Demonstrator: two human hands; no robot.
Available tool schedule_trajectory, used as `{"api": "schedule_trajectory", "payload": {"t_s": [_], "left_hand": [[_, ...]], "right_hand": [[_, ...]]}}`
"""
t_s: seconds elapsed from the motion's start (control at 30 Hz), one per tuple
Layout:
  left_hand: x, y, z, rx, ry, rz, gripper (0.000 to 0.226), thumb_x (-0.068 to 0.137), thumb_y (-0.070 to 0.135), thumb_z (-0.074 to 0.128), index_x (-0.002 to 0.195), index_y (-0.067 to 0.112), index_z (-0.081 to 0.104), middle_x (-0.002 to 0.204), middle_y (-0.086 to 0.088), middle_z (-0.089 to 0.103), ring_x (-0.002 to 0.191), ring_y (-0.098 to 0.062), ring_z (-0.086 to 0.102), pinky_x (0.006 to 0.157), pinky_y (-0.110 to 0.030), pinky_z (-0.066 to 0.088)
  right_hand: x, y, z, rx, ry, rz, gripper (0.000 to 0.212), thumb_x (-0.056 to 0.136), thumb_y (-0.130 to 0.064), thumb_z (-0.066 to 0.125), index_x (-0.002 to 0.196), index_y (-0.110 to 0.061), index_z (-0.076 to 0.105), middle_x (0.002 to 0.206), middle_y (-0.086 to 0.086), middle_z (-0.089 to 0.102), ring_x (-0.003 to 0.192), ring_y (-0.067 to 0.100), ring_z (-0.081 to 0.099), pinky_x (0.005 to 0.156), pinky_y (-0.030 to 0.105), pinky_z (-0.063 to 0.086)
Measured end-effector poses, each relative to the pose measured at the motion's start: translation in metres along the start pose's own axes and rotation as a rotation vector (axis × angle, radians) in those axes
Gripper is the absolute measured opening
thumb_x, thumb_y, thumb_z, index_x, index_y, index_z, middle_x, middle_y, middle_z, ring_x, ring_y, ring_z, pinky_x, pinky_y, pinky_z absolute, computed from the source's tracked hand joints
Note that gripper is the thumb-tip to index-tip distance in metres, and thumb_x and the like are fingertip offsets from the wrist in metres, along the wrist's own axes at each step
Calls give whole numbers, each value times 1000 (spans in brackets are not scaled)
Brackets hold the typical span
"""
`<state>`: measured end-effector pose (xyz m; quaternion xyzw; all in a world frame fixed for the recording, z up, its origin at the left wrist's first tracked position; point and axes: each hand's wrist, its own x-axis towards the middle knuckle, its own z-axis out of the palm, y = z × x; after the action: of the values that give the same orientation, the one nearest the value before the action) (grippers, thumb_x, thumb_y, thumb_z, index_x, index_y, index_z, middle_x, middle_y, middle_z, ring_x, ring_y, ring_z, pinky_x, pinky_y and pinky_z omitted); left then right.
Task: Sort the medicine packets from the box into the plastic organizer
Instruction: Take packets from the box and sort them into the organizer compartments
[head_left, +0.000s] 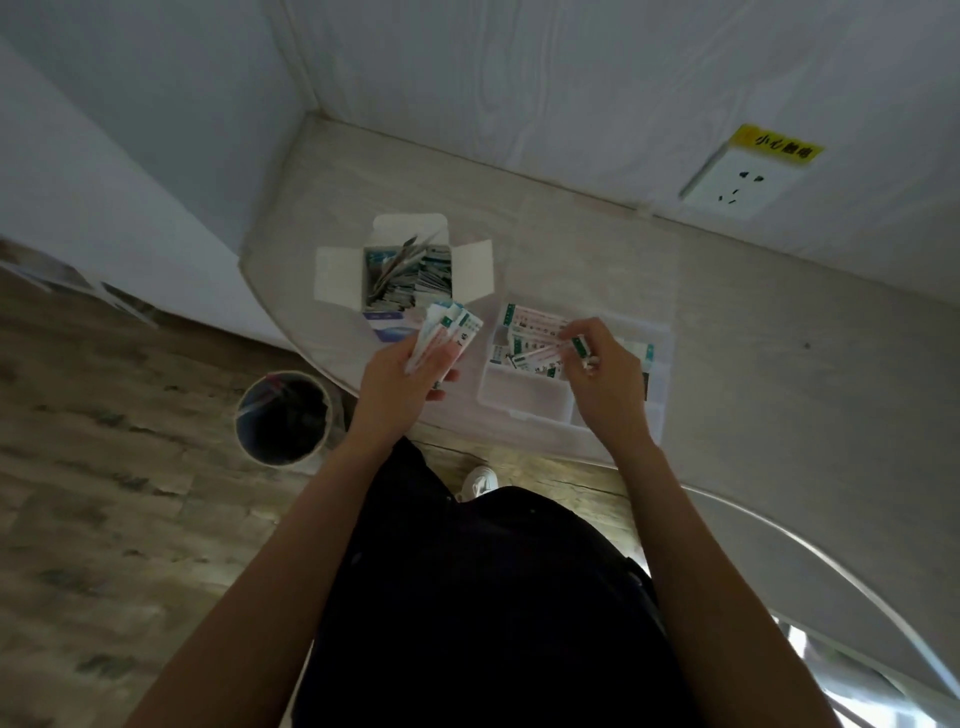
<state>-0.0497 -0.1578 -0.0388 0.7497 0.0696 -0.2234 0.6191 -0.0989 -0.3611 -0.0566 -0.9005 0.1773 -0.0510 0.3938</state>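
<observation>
Both bare forearms outstretched, left hand (402, 371) and right hand (597, 371) each with fingers curled in grip.

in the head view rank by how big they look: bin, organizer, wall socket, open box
1. Organizer, widest footprint.
2. Open box with flaps spread, close behind it.
3. Bin, though it sits lower on the floor, so its true size is unsure.
4. Wall socket, clearly smallest.

Wood floor (104, 467), white walls (519, 78), bin (283, 415)
</observation>
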Motion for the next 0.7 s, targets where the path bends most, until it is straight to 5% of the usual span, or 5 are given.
{"api": "schedule_trajectory", "payload": {"t_s": [0.27, 0.4, 0.47, 0.57, 0.7], "left_hand": [[3, -5, 0, -16, 0, -26, 10, 92, 27, 56, 96, 21, 64, 83, 5, 68, 68, 0, 65, 61, -20, 54], [3, -4, -3, -19, 6, -18, 9, 92, 28, 56, 86, 30, 62, 81, 6, 67, 67, 1, 64, 64, -23, 54], [3, -4, -3, -20, 4, -17, 9, 92, 29, 56, 86, 30, 62, 82, 6, 67, 68, 2, 65, 65, -24, 54], [2, -5, -2, -29, -1, -29, 8, 92, 28, 56, 87, 31, 62, 82, 6, 68, 68, 2, 65, 64, -21, 54], [1, -6, -2, -48, 3, -42, 7, 92, 29, 57, 88, 32, 62, 83, 6, 68, 70, -1, 65, 62, -20, 54]], "right_hand": [[14, 0, -3, -384, -224, -183, 17, 93, -22, 53, 108, -22, 61, 101, 2, 70, 83, 24, 64, 85, 37, 40], [18, -3, -3, -198, -144, -113, 12, 92, -19, 54, 102, -18, 61, 95, 6, 71, 66, 18, 61, 63, 28, 45], [17, -6, 4, -233, -162, -112, 13, 93, -21, 53, 104, -17, 60, 97, 6, 71, 67, 18, 60, 64, 27, 44], [14, -8, 15, -432, -173, -129, 19, 95, -22, 49, 110, -18, 60, 98, 7, 70, 86, 30, 63, 75, 36, 46], [17, -9, 24, -773, -173, -313, 23, 94, -17, 50, 111, -19, 65, 97, 4, 71, 81, 26, 68, 63, 33, 49]]}}
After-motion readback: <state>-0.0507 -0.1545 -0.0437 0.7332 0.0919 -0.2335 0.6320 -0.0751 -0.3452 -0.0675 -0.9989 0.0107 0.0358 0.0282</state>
